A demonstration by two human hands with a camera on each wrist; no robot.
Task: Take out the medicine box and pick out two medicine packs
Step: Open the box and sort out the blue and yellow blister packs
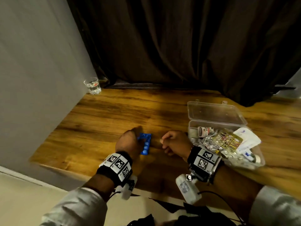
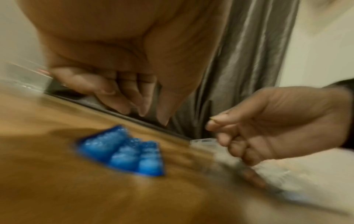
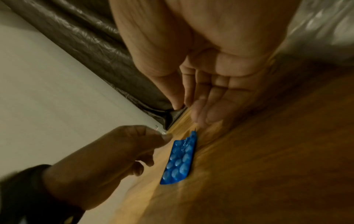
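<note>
Both hands, left hand and right hand, hover (fingers loosely curled).

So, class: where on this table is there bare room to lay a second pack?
Bare wood lies between the glass and the blue pack, and behind both hands up to the curtain. It is crowded on the right, around the open medicine box spilling packs.

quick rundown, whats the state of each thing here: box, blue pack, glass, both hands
medicine box: lid open, heaped with packs, on the table's right side
blue blister pack: out of the box, flat on the table, some blisters torn off at one end
glass: upright in the far left corner, some clear liquid inside
left hand: fingers loosely curled over the blue pack, holding nothing
right hand: fingers loosely curled, holding nothing
</note>
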